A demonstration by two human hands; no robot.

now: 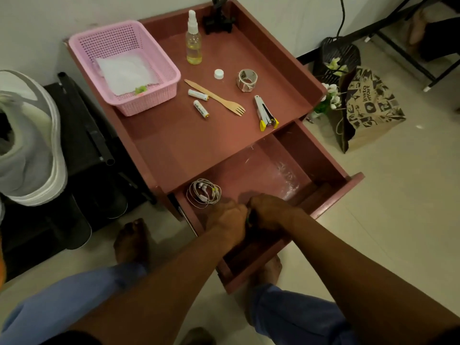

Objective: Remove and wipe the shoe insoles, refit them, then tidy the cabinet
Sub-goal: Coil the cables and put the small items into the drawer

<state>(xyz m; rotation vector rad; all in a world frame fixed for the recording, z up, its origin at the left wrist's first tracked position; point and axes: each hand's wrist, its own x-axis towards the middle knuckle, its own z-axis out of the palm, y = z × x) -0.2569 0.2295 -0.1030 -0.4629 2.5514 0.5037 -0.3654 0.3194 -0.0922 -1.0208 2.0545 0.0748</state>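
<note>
The reddish cabinet [174, 145] has its drawer [331, 195] pulled out toward me. Both my hands are down inside the drawer's front part, close together. My left hand [226, 217] and my right hand [270, 211] have their fingers curled round a dark object [251, 220] between them; most of it is hidden and I cannot tell what it is. A coil of white earphones [204, 193] lies in the drawer just left of my left hand. A white shoe [32, 145] sits on a black rack [82, 135] at the far left.
On the cabinet top are a pink basket [159, 95] with white cloth, a spray bottle [193, 41], a white cap [218, 73], a tape roll [247, 79], two batteries [200, 100], a wooden fork [216, 97] and a stapler [265, 114]. A paper bag [368, 113] and a black bin [338, 56] stand on the floor at right.
</note>
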